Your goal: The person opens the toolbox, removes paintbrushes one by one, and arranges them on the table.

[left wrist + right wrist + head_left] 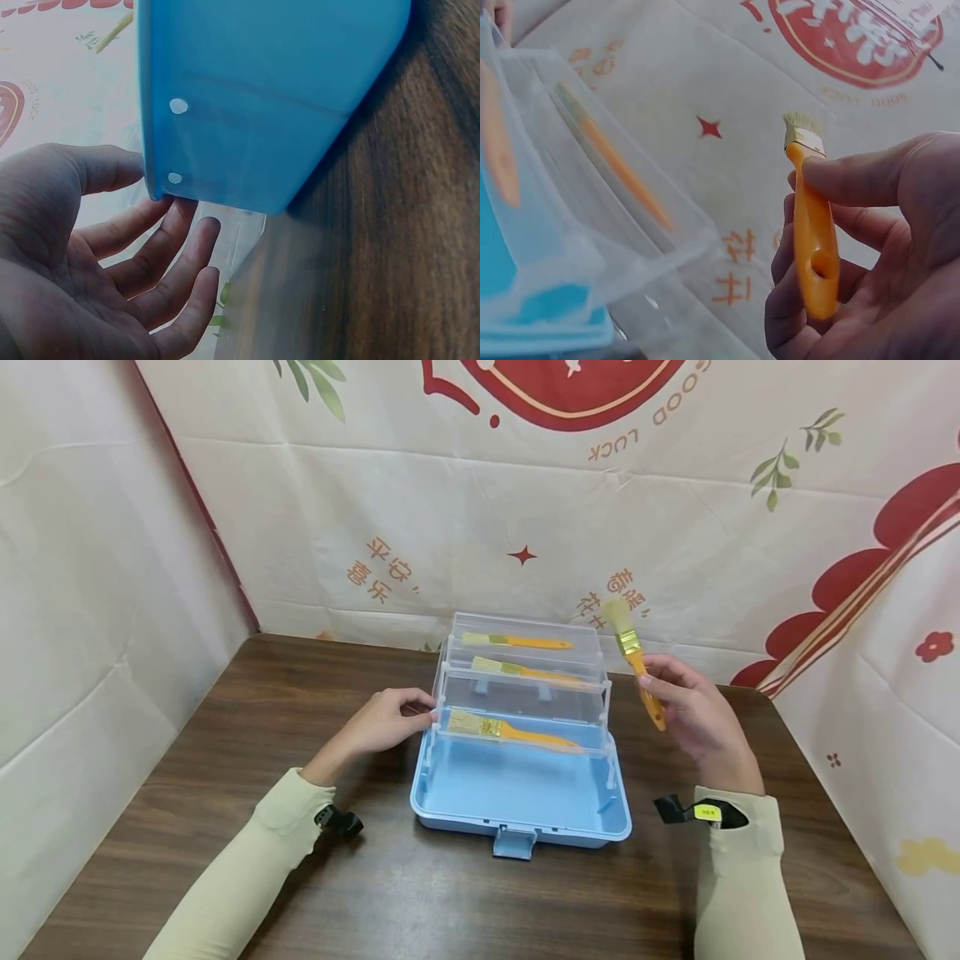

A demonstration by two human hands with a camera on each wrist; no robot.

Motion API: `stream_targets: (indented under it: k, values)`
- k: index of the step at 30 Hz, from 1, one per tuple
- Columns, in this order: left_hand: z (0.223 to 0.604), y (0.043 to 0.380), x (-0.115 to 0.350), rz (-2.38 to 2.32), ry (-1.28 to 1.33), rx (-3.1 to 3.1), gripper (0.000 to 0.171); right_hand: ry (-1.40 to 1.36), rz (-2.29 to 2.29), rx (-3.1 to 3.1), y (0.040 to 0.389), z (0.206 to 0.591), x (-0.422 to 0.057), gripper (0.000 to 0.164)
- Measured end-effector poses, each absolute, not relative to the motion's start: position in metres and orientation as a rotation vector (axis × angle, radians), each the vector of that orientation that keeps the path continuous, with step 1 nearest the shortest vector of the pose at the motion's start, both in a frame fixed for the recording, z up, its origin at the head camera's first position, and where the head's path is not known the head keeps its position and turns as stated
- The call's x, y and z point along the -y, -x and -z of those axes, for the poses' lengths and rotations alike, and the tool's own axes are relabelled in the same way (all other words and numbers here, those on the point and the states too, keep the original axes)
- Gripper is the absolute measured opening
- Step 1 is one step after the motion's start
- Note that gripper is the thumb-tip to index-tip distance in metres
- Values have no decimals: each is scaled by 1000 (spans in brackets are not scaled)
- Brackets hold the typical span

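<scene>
A blue toolbox (517, 785) stands with its clear tiered trays (525, 693) fanned out. One paintbrush (517, 642) lies in the top tray, another paintbrush (525, 672) in the middle tray, and a third paintbrush (510, 730) in the lowest. At the box's rear left corner my left hand (390, 720) grips the rim between thumb and fingers; the left wrist view shows the thumb (112, 169) against that edge. To the right of the box, my right hand (697, 710) holds a yellow-handled paintbrush (815, 232) by its handle, bristles up, above the table.
The box rests on a dark wood-grain table (480, 910), its latch (514, 842) hanging at the front. A printed cloth (465, 510) stands behind the table and along both sides. Sleeves with wrist straps cover my forearms.
</scene>
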State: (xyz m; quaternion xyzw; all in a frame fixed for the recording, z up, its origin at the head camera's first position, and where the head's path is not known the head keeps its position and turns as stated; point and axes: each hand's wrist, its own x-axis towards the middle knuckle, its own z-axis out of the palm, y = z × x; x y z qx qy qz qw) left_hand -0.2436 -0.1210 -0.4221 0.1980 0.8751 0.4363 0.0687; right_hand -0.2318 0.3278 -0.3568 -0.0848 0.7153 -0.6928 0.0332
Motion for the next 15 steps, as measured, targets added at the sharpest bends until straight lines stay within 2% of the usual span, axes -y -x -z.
stream_targets:
  k: [5,15]
  values:
    - [423,243,121,-1312,-592,-2637,28,192,2123,-2204,235,363,-341,26]
    - [424,243,122,-1318,-606,-2640,28,17,1934,-2297,241,379,-363,15]
